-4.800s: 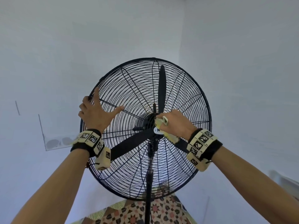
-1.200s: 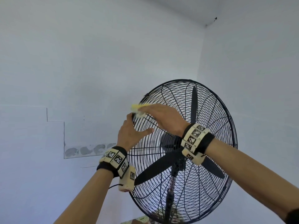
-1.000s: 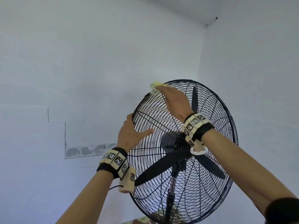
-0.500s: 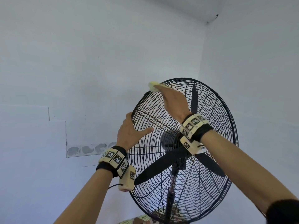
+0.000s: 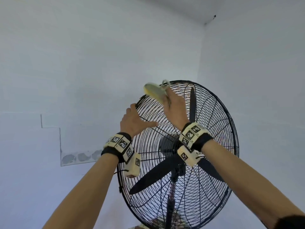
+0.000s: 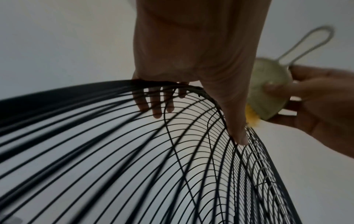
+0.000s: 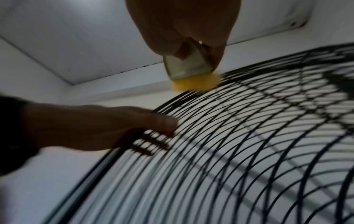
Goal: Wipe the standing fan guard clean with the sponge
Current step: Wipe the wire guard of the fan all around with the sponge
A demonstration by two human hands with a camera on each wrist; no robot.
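The black wire fan guard [image 5: 206, 179] stands in front of me on its pole. My left hand [image 5: 142, 115] grips its upper left rim, fingers curled behind the wires and thumb stretched across the front. The left wrist view shows those fingers [image 6: 157, 106] through the guard [image 6: 153, 166]. My right hand [image 5: 168, 100] holds the yellow sponge [image 5: 154, 93], which has a grey-green pad and a small loop, against the top left rim just above my left hand. In the right wrist view the sponge's [image 7: 191, 75] yellow edge touches the outer wires [image 7: 249, 151].
Three black blades [image 5: 192, 104] and the motor hub [image 5: 166, 144] sit behind the wires, above the pole [image 5: 170, 210]. Pale walls meet in a corner behind the fan. A patched strip [image 5: 80, 157] marks the left wall.
My right hand slid the sponge from the guard's left rim up to its top left edge and has tilted it a little there. My left hand has kept its hold on the rim.
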